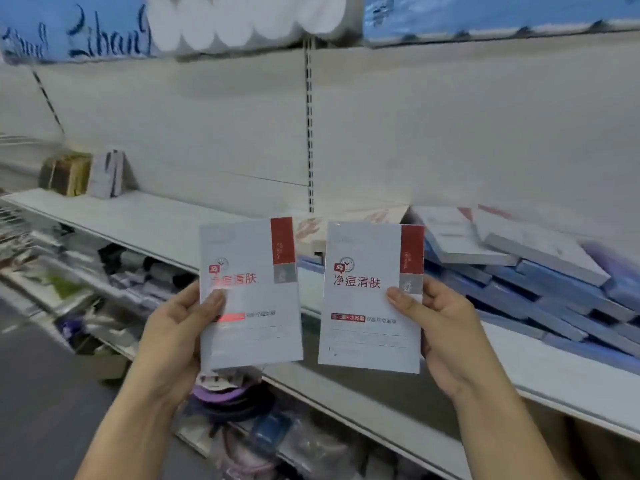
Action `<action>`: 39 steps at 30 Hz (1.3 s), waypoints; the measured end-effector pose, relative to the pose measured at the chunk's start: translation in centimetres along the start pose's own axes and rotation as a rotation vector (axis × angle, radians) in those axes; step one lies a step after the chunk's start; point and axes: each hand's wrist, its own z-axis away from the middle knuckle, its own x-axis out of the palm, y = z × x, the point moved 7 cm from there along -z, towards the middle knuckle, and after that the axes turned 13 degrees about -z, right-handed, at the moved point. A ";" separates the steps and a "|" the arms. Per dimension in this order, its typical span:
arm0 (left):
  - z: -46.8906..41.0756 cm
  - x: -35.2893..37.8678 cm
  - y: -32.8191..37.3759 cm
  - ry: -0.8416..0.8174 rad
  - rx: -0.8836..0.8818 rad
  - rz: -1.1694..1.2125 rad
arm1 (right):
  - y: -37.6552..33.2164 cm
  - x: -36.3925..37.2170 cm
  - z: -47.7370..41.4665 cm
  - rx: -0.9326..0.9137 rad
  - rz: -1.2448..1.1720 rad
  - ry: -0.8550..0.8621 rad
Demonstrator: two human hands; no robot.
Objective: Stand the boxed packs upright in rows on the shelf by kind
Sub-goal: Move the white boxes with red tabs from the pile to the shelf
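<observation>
1. Hands are sorting stock at a shop shelf [145, 220]: the left hand [173, 327] is gripping a white boxed pack [249, 292] by its lower left edge, thumb lying on the front, while the right hand [446, 327] is pinching a matching pack [370, 299] by its right edge the same way.
2. Both packs are hanging upright in the air, side by side but apart, in front of the shelf and not touching it.
3. Matching red print is suggesting one kind, so the step appears to be pairing before placing; a heap of flat packs [536, 271] is lying on the shelf's right, and a few upright packs [104, 174] are standing at its far left.
4. Next, the move is calling for setting both down on their bottom edges on bare board, faces outward and close together, since thin packs are likely to tip.
</observation>
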 end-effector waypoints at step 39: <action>-22.0 -57.4 1.8 0.580 -0.012 -0.119 | 40.0 53.6 -25.0 0.286 -0.028 -0.381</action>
